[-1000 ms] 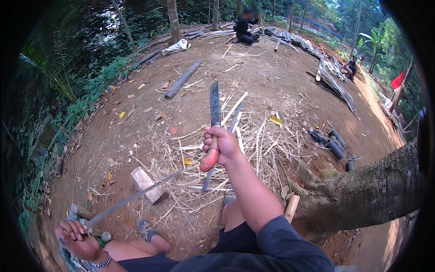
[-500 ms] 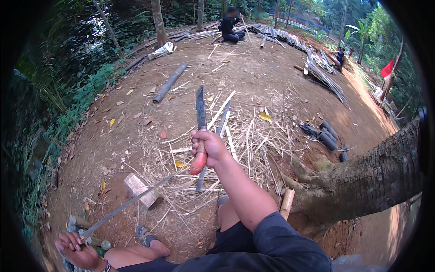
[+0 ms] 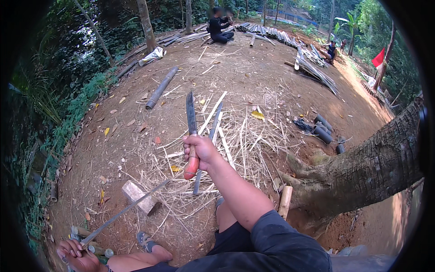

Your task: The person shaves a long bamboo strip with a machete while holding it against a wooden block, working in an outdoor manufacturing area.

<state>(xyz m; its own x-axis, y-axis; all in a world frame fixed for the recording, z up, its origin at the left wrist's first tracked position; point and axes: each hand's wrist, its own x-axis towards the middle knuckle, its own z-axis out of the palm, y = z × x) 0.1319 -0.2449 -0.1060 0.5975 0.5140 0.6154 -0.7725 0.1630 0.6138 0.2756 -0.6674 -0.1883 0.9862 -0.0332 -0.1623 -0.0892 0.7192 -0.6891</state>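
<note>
My right hand [image 3: 199, 150] is closed round the handle of a machete [image 3: 191, 117], its dark blade pointing away from me and its reddish-orange handle end showing below the fist. Low at the left, my left hand [image 3: 78, 255] grips one end of a long thin bamboo strip [image 3: 120, 213]. The strip slants up to the right, crossing over a squared wooden block [image 3: 136, 192] on the ground. Under and beyond my right hand, a dark flat strip [image 3: 213, 129] lies among pale bamboo shavings [image 3: 247, 136]. The blade is apart from the strip I hold.
A tree trunk [image 3: 362, 181] leans in at the right, with a cut bamboo piece [image 3: 285, 201] by its base. Dark bamboo tubes [image 3: 322, 134] lie beyond. A bamboo pole [image 3: 162, 87] rests ahead. Another person [image 3: 219, 28] sits far off near stacked bamboo [image 3: 272, 33].
The whole view has shifted a little, so the ground and things appear farther left. Both my hands keep their holds, nearly in place. The far seated person's arms have moved.
</note>
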